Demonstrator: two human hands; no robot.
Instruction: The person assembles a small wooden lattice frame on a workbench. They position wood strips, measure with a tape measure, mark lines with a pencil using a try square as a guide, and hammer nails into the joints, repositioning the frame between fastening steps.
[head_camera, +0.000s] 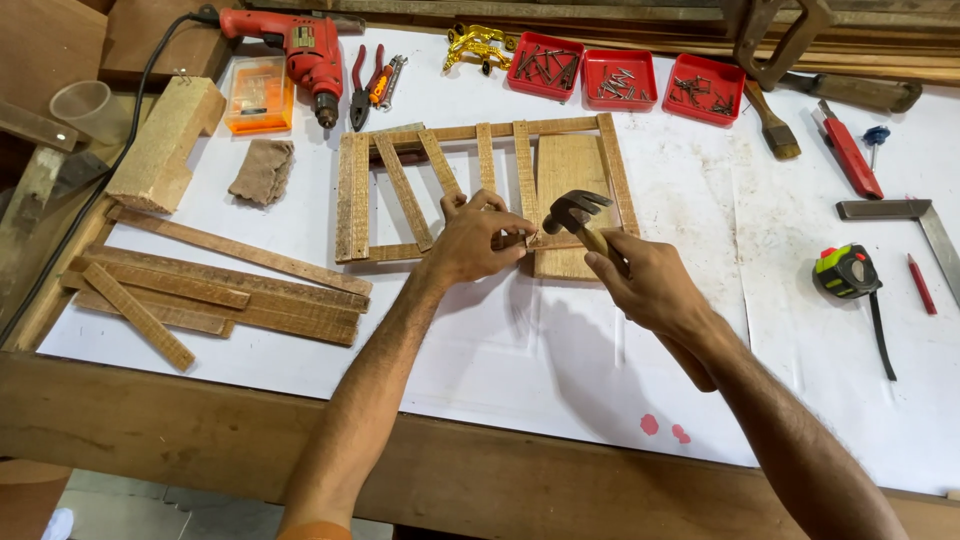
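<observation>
From the head camera, the left hand (478, 240) lay on the lower rail of a slatted wooden frame (400, 190), its fingers pinched narrowly together at the spot just beside the hammer head; whatever they pinched was too small to make out. The right hand (645, 285) was wrapped around the handle of a claw hammer (575, 212), whose dark head hung just over that same rail, close to the left fingertips. The frame lay flat on the white paper sheet (560, 340) that covered the wooden workbench (200, 420), with a wider board (570, 170) lying under its right end.

To the left of the frame lay a stack of loose wooden slats (215, 285), a thick wood block (165, 140), a scrap of brown sandpaper (263, 170) and an orange plastic case (259, 95). A red electric drill (295, 45) and pliers (362, 85) sat at the far edge, near three red trays of nails (620, 78). On the right were a paintbrush (772, 125), a red utility knife (848, 152), a metal square (915, 215), a tape measure (846, 271) and a red pencil (921, 284), all well apart from the hands
</observation>
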